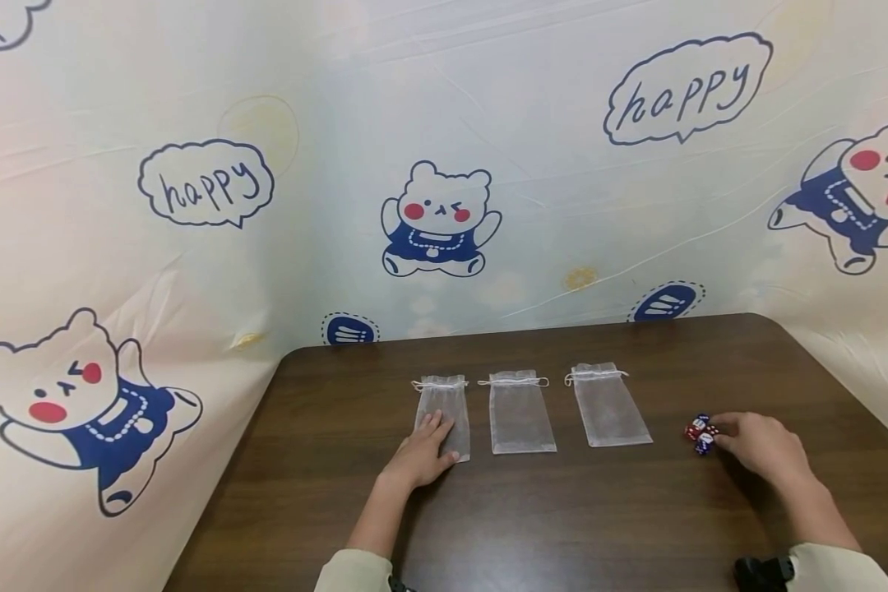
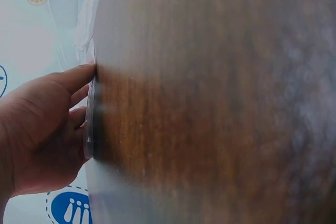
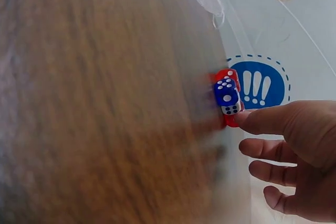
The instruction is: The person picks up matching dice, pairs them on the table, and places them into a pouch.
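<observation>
Three white drawstring mesh pouches lie in a row on the table: a left pouch (image 1: pixel 455 403), a middle pouch (image 1: pixel 520 415) and a right pouch (image 1: pixel 610 409). My left hand (image 1: pixel 423 452) rests on the left pouch with fingers spread; in the left wrist view that hand (image 2: pixel 42 129) touches the pouch against the tabletop. At the right, a small cluster of red, blue and white dice (image 1: pixel 699 431) sits together. My right hand (image 1: pixel 765 448) pinches a red die (image 3: pixel 231 121) at the cluster's edge, thumb and forefinger about it. The forefinger is hidden in the right wrist view.
The dark brown wooden table (image 1: pixel 562 518) has rounded far corners. Behind it hangs a pale cloth (image 1: pixel 548 205) printed with bears and "happy" bubbles. A black strap device (image 1: pixel 764 571) shows at the right wrist.
</observation>
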`<state>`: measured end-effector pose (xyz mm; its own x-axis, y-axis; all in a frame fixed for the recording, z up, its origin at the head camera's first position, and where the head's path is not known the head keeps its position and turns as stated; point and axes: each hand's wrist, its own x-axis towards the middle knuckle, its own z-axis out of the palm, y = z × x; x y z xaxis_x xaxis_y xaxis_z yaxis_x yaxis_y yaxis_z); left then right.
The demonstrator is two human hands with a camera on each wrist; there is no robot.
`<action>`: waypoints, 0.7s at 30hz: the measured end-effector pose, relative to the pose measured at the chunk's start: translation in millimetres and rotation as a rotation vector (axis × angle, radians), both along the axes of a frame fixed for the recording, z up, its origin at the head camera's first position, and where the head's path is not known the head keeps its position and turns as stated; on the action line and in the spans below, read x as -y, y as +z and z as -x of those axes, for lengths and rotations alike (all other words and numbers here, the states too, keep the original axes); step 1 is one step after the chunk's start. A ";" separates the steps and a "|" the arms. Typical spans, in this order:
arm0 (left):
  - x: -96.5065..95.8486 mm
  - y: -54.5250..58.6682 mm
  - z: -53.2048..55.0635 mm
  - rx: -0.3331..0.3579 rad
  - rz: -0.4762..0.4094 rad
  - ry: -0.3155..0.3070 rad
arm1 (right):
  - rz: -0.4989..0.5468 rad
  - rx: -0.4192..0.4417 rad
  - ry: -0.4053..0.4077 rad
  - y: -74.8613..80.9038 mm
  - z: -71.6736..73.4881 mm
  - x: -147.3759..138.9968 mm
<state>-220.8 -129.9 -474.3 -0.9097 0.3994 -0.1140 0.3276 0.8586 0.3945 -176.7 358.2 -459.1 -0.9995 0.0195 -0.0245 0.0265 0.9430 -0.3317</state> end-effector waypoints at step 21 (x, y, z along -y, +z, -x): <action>-0.5 0.6 -0.5 0.001 0.000 0.001 | 0.002 -0.152 0.003 11.4 -1.5 11.2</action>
<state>-220.3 -129.5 -473.7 -0.9101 0.3982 -0.1146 0.3261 0.8588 0.3951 -175.2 347.1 -447.8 -0.9918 0.0168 0.1268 -0.0268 0.9422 -0.3339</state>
